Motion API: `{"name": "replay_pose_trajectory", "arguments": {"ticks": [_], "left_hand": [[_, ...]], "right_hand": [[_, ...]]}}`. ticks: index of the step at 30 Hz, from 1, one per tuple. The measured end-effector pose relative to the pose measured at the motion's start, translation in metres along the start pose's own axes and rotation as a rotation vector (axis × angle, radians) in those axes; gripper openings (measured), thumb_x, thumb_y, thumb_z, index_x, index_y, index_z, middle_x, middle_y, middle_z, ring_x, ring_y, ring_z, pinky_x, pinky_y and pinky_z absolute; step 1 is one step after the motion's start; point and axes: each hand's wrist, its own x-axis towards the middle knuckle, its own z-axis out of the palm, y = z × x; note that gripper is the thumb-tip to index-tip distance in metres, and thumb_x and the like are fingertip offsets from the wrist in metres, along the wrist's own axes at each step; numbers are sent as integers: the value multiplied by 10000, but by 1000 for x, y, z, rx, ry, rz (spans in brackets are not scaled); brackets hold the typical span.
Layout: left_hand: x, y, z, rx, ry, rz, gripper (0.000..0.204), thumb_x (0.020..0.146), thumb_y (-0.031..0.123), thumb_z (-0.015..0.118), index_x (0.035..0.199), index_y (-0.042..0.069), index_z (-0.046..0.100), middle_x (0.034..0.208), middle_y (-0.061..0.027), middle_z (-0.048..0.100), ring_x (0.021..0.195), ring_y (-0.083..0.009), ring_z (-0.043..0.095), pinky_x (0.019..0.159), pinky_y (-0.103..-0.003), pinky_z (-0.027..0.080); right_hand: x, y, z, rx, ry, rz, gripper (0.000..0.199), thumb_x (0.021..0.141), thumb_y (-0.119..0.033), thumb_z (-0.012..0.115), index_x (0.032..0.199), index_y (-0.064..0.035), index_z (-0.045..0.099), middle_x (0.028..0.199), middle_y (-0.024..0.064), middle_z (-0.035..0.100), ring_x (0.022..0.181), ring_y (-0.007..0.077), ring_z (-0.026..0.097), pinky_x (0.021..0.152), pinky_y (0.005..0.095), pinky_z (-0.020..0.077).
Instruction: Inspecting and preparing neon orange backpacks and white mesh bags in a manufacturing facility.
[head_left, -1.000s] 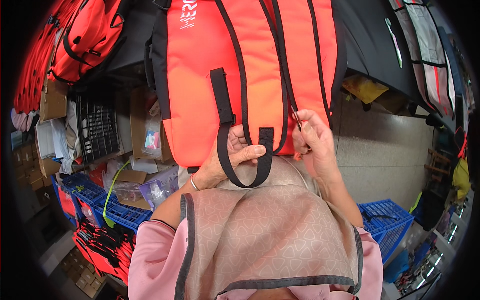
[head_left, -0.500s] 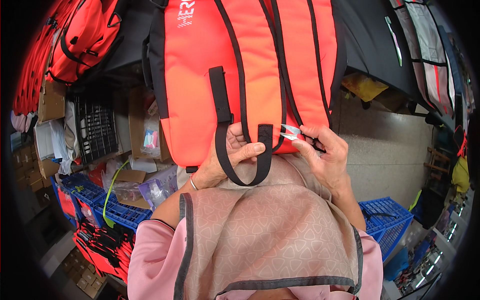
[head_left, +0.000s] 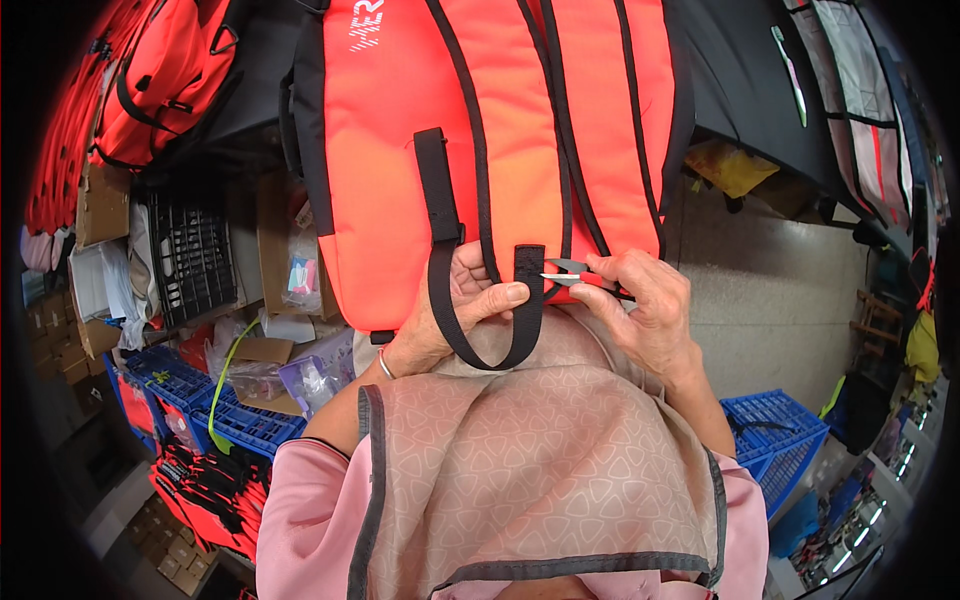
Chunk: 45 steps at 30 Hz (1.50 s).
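At the lower end of the orange-red fabric backpack (head_left: 375,180), the left hand (head_left: 425,328) pinches flat black webbing (head_left: 526,328), the right hand (head_left: 652,308) clasping small silver-bladed snips (head_left: 572,268), apparently trimming, needing careful aim.

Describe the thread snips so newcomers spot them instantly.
Find the large red backpack, then the black webbing loop on a padded shoulder strap. Right of that, the right hand holds the thread snips: pointed silvery blades, unlike the soft fabric around.
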Motion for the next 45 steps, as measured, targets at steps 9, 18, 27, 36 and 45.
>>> {"name": "replay_pose_trajectory", "arguments": {"ticks": [9, 18, 27, 36, 45], "left_hand": [[0, -2, 5, 24, 39, 41, 351, 860, 80, 718, 1181, 6, 595, 1009, -64, 697, 834, -86, 661, 722, -224, 560], [1, 4, 2, -6, -20, -21, 396, 857, 65, 725, 1212, -25, 572, 1088, -113, 686, 968, -160, 679, 821, -285, 568], [2, -1, 4, 12, 37, 19, 360, 846, 84, 723, 1177, 4, 606, 977, -59, 705, 794, -82, 659, 684, -209, 547], [2, 1, 7, -19, 34, 27, 362, 842, 82, 727, 1175, 5, 608, 978, -56, 704, 784, -75, 650, 688, -205, 540], [2, -2, 5, -18, 40, 16, 349, 845, 82, 724, 1167, 7, 613, 958, -54, 704, 747, -69, 632, 669, -204, 532]], "right_hand": [[3, 2, 5, -8, -29, -14, 291, 723, -208, 821, 913, -32, 689, 736, 72, 641, 595, 221, 609, 543, 325, 476], [3, 0, -1, 576, -65, 316, 198, 808, -61, 775, 950, 23, 665, 738, 5, 634, 659, 39, 540, 548, 223, 428], [5, 0, 0, -71, 3, -43, 290, 715, -210, 825, 902, -34, 691, 721, 76, 638, 615, 218, 630, 542, 320, 484], [7, -1, -2, -140, 20, -100, 294, 703, -193, 831, 899, -31, 683, 696, 71, 613, 586, 215, 604, 537, 324, 467], [15, -9, -12, -286, -54, -196, 241, 712, -214, 799, 859, -79, 665, 731, 13, 604, 628, 171, 590, 547, 311, 448]]}}
